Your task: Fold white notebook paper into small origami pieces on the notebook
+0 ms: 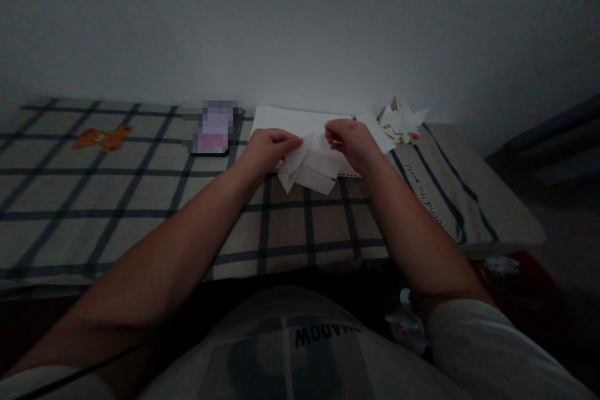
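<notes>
My left hand (268,149) and my right hand (350,142) both pinch a partly folded white sheet of paper (310,165), held just above the checked cloth. The left hand grips its left edge, the right hand its upper right corner. Behind the hands lies a white notebook or pad of paper (290,120), flat on the cloth.
A checked cloth (140,200) with a small orange bear figure (103,137) covers the surface against a white wall. A phone (213,131) lies left of the pad. A pile of folded white paper pieces (400,119) sits at the back right. The cloth's edge drops off at right.
</notes>
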`<action>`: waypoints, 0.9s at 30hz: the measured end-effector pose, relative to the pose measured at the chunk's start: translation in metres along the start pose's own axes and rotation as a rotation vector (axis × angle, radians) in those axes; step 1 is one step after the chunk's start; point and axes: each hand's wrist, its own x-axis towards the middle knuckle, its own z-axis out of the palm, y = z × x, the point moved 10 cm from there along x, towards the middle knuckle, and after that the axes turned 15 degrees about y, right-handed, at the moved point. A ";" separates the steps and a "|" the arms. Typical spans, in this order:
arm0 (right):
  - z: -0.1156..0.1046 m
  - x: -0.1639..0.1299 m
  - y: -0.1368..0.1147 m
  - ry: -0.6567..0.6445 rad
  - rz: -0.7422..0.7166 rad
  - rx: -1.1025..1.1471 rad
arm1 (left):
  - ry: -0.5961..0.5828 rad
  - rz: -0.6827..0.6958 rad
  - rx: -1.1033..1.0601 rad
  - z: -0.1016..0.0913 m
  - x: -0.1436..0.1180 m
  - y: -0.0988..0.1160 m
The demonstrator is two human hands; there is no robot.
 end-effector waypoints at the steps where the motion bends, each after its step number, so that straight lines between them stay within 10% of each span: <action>1: 0.002 -0.001 0.000 -0.020 0.002 -0.008 | 0.004 -0.005 -0.012 0.000 0.001 -0.001; 7: 0.021 -0.010 0.002 -0.187 -0.060 -0.101 | -0.002 -0.012 -0.082 0.002 0.001 0.002; 27: 0.013 -0.004 0.001 -0.123 -0.039 0.012 | -0.045 -0.188 -0.117 0.006 0.000 -0.017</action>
